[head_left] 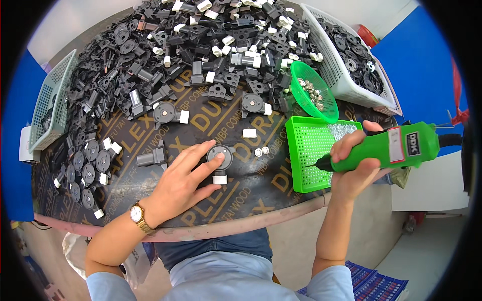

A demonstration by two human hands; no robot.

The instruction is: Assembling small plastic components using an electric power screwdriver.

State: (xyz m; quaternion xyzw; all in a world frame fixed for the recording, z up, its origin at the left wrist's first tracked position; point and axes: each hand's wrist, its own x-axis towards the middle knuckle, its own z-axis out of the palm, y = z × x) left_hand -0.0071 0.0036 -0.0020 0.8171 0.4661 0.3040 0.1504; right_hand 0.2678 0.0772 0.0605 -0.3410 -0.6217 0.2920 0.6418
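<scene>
My left hand (175,183) is closed around a black plastic part with a round disc (219,154) and a white end cap (220,178), which rests on the table. Its thumb and fingers press on the disc and its sides. In my right hand (354,173) is a green electric screwdriver (396,145), held level with its dark tip pointing left. That tip is over a green perforated tray (296,168), where small silver screws (343,129) are heaped at the far right. Between the hands lie a loose white cap (249,133) and two small round metal pieces (261,151).
A large heap of black parts and white caps (201,35) covers the far table. A tilted green sieve (326,105) holds small metal pieces. White baskets (346,83) stand right, a pale green basket (63,118) left. Several disc parts (89,173) sit at the left; a cord trails from the screwdriver.
</scene>
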